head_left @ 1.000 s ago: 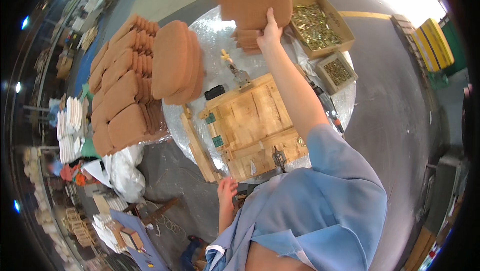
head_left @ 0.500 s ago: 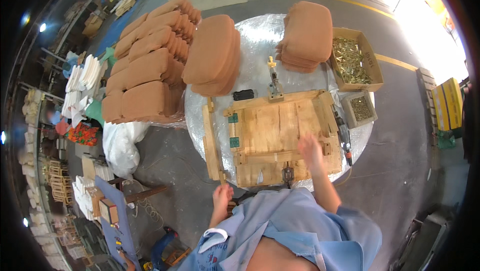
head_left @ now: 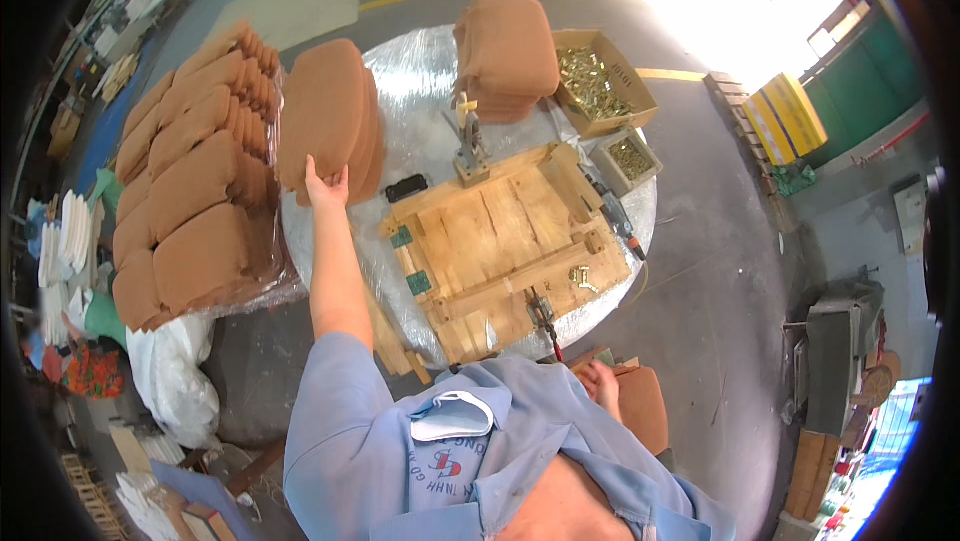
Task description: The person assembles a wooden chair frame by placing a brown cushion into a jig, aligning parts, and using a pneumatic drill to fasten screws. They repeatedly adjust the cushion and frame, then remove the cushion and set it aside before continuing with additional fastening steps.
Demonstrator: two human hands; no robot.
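One brown pad (head_left: pixel 325 106) | long axis fore-aft | left fingers (head_left: pixel 312 168) spread at near edge | right fingers (head_left: pixel 592 375) unclear

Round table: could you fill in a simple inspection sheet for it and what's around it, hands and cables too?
Surface: round table, covered in shiny clear film.
Job's things: left stack and right stack of brown pads; wooden jig between them and the person, with loose metal fittings on its right side.
Clutter: black object, drill, cardboard box and grey tray of small parts.
Hands: left hand touches the left stack's near edge; right hand is low beside another pad, its grip unclear.
Cables: thin cord by the drill's end.
Surroundings: large pad pile at left, yellow block at right.
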